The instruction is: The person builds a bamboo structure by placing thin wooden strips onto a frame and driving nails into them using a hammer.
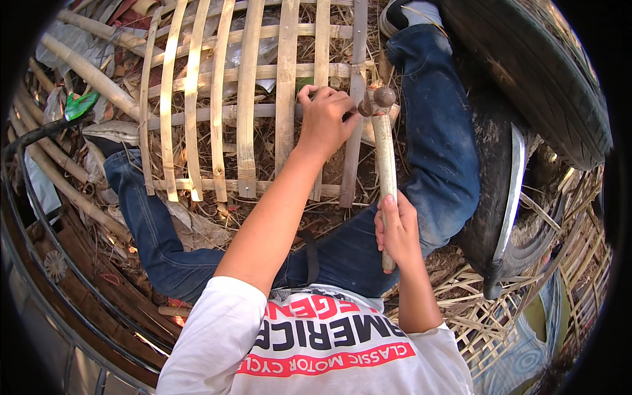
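My right hand (398, 227) is wrapped round the lower part of the pale wooden handle of a ball-peen hammer (386, 158). The rounded steel head points away from me, beside the fingertips of my left hand (326, 122). Those left fingers are curled and pinched against the right-hand side of a bamboo lattice (247, 99). Whatever is between them is too small or hidden to make out. A darker, greyish upright slat (355, 59) runs along the lattice's right edge, right by the left thumb and the hammer head.
My jeans-clad legs (434, 125) spread on both sides of the lattice. Black tyres (540, 72) stand at the right. Woven bamboo strips (487, 316) lie at the lower right. Bamboo poles (92, 72) and a black metal frame (59, 243) occupy the left. Dry straw and plastic litter the ground.
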Demonstrator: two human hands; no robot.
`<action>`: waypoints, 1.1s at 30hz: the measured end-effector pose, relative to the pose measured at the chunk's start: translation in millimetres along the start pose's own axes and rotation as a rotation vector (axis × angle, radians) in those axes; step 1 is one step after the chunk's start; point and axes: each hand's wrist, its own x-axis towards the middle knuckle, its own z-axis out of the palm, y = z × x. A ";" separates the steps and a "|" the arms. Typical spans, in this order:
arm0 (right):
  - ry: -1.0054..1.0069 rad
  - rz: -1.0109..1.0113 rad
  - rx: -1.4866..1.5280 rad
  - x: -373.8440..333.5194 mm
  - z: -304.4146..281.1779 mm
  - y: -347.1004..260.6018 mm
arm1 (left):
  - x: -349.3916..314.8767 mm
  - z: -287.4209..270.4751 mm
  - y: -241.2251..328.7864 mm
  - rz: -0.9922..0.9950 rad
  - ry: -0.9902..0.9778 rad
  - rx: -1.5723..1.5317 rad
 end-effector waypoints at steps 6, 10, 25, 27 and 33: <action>-0.024 -0.123 -0.008 -12.0 -9.1 -1.5 | 1.3 -1.2 1.4 0.000 0.008 -0.025; -0.044 -0.061 -0.046 0.5 -10.1 -0.5 | 2.1 -1.4 1.7 -0.022 -0.011 -0.022; -0.007 -0.092 0.016 -6.8 -7.7 0.6 | -0.1 2.4 -2.8 -0.027 -0.005 -0.036; 0.013 -0.087 -0.019 -4.6 -6.5 2.7 | 1.0 2.6 -1.8 -0.028 0.010 -0.050; 0.002 -0.082 0.010 -8.5 -5.1 1.1 | 0.7 0.5 -1.1 -0.035 -0.018 -0.022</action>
